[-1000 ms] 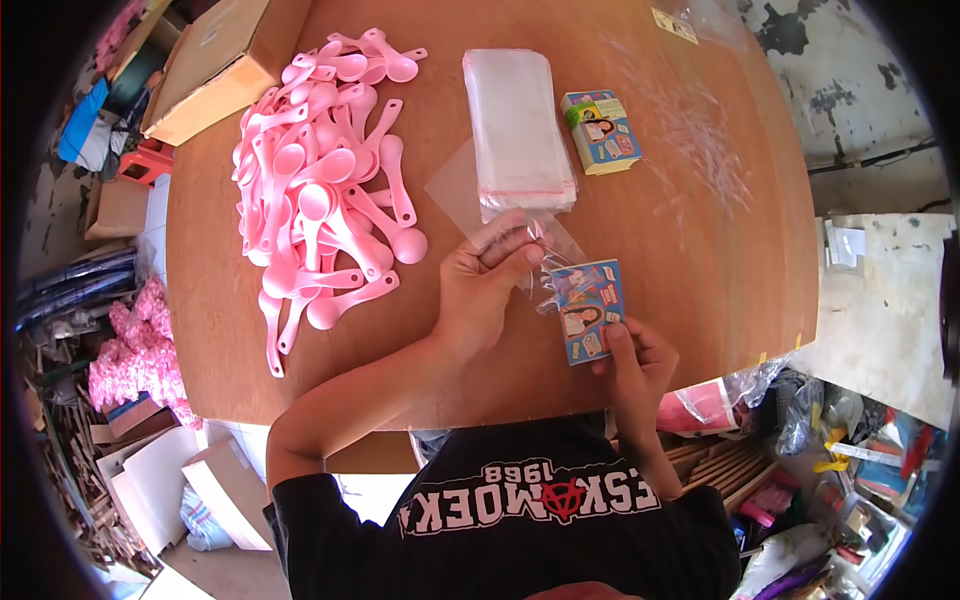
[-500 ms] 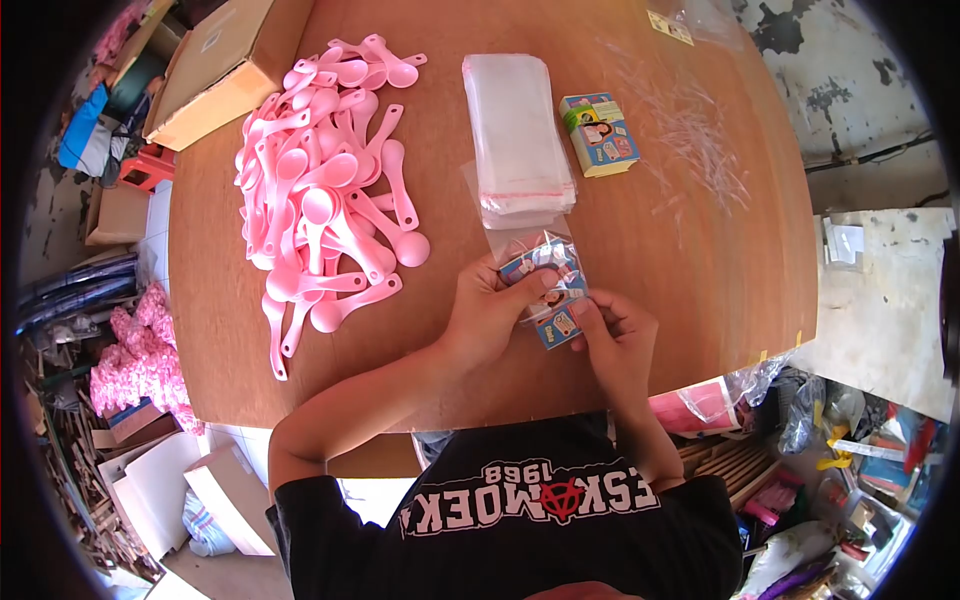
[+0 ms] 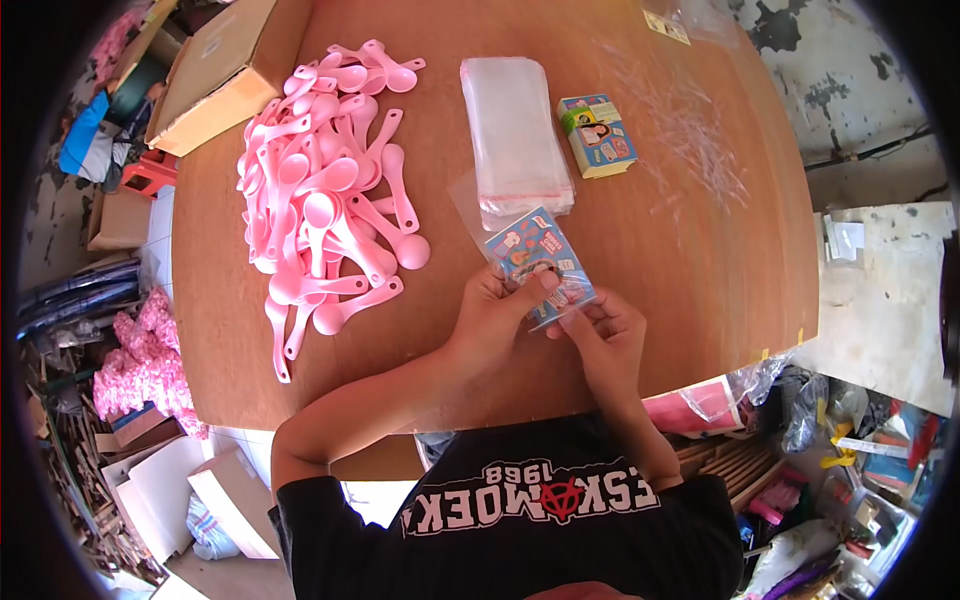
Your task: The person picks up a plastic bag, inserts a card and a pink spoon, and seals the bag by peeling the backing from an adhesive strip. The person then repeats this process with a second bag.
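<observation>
A blue printed card (image 3: 545, 252) lies inside a clear plastic sleeve in front of me. My left hand (image 3: 500, 305) pinches the sleeved card with the thumb on top. At its lower right edge, the thumb and fingers of my right hand (image 3: 608, 335) close on the sleeve. Just beyond the card is a stack of clear plastic sleeves (image 3: 515, 130). To the right of that stack sits a pile of blue and yellow printed cards (image 3: 598, 138).
Many pink spoons (image 3: 325, 200) are heaped on the left of the wooden table (image 3: 700, 290). A cardboard box (image 3: 215, 70) stands at the far left corner. Thin clear plastic strips (image 3: 700, 140) lie at the right, with a small yellowish card (image 3: 667, 27) beyond.
The card has slid further up into the sleeve and now shows its printed face more fully. My right hand has shifted slightly up and left along with it.
</observation>
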`<state>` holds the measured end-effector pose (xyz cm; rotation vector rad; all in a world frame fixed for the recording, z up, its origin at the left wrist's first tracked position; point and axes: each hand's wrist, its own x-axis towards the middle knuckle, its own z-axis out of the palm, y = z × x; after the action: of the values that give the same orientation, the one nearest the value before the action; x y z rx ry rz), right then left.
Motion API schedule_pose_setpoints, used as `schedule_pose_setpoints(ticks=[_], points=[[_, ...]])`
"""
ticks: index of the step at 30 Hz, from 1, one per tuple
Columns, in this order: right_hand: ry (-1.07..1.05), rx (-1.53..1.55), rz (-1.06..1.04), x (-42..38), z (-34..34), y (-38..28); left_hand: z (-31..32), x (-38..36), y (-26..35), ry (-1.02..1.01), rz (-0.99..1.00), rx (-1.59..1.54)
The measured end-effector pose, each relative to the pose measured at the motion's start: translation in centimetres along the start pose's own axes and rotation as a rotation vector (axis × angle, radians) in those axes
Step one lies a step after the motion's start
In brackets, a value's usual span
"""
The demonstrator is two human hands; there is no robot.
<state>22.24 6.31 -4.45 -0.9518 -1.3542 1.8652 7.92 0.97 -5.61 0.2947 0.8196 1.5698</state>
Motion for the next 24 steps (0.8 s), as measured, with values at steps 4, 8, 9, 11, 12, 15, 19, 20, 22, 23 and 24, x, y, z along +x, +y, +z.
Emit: schedule_pose_setpoints(ticks=[4,8,9,11,12,15,19,20,22,23,24], points=[[-0.057,0.004,-0.020,0.1,-0.4,0.3,-1.0,0.2,-0.3,-0.026,-0.051,-0.018],[-0.019,-0.049,-0.064,0.2,-0.4,1.0,-1.1,-0.1,-1.7,-0.033,-0.080,0.071],[0.014,-0.045,-0.070,0.2,-0.2,1.0,-0.9,-0.3,-1.7,-0.033,-0.079,0.071],[0.037,-0.008,-0.025,0.0,0.1,0.4,-0.5,-0.5,-1.4,-0.086,-0.067,0.027],[0.062,0.028,0.022,-0.1,0.2,0.2,-0.1,-0.6,-1.0,-0.085,-0.066,0.025],[-0.021,-0.012,0.013,0.0,-0.7,0.4,0.3,-0.4,0.0,-0.094,-0.050,0.034],[-0.024,-0.022,0.048,-0.2,0.0,-0.1,-0.5,0.6,0.9,-0.073,-0.006,-0.156],[0.078,-0.009,-0.035,-0.1,1.0,-0.3,-0.6,0.5,0.7,-0.088,-0.042,-0.146],[0.177,0.004,-0.118,-0.1,1.2,-0.6,-0.7,0.3,0.5,-0.103,-0.075,-0.136],[0.153,-0.017,0.008,-0.2,0.5,-0.8,-0.5,0.1,0.2,-0.092,-0.065,-0.113],[0.128,-0.038,0.134,-0.4,0.1,-0.9,-0.4,0.0,0.1,-0.080,-0.055,-0.088]])
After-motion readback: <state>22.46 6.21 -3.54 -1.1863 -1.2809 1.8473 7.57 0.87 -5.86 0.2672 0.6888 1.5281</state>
